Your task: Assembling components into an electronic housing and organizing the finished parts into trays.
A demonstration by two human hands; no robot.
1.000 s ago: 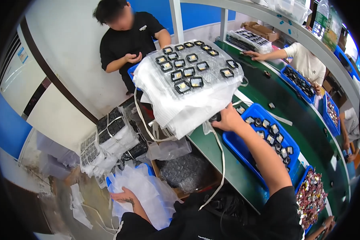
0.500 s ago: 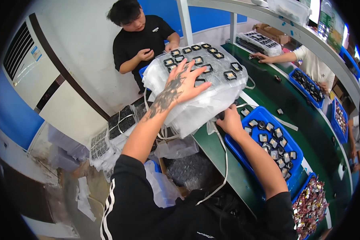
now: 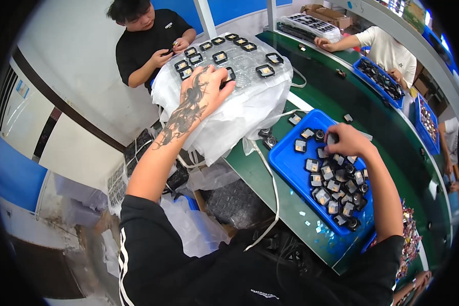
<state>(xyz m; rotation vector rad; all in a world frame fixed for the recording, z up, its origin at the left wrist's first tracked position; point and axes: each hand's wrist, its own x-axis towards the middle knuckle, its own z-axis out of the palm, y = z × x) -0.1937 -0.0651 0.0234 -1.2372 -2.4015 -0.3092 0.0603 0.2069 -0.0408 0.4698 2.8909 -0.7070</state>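
Head view: the clear tray stack (image 3: 239, 61), wrapped in white plastic, overhangs the green counter (image 3: 290, 204) edge at far left. The left hand (image 3: 201, 94) lies flat on it, grip spread. The right hand (image 3: 347, 142) reaches into the blue bin (image 3: 290, 163), grip curled around a small black part (image 3: 331, 137); closure is hidden. Bare counter remains beyond the bin.

hands (image 3: 205, 92) on tray (image 3: 239, 61), bin (image 3: 290, 168)
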